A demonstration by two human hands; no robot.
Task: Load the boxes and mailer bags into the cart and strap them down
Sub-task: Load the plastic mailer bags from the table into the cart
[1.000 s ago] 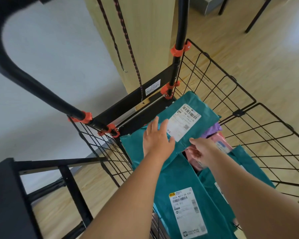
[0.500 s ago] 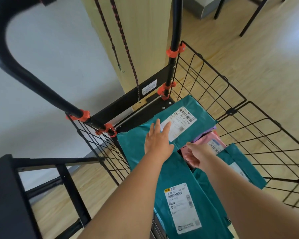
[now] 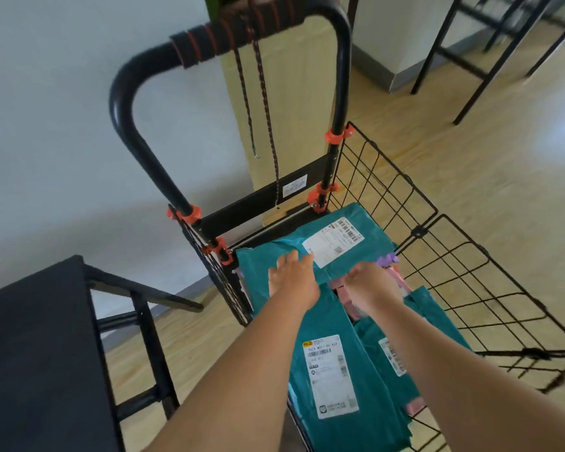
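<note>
Teal mailer bag [image 3: 320, 252] under both hands [image 3: 330, 283].

A pale wood-grain plank floor [image 3: 470, 164] spreads out beyond and to the right of the hands. Ahead of them and to their left rises a plain white wall [image 3: 62, 125], with a grey skirting strip along its foot. Straight ahead of the hands stands a light wooden upright panel [image 3: 294, 102], set against that wall. Near the left hand's side, low in view, sits a black flat-topped desk [image 3: 36, 347] on a black metal frame with cross bars. Far beyond the right hand, thin black metal furniture legs [image 3: 470, 70] stand slanted on the floor, near a grey baseboard corner [image 3: 388, 76].
</note>
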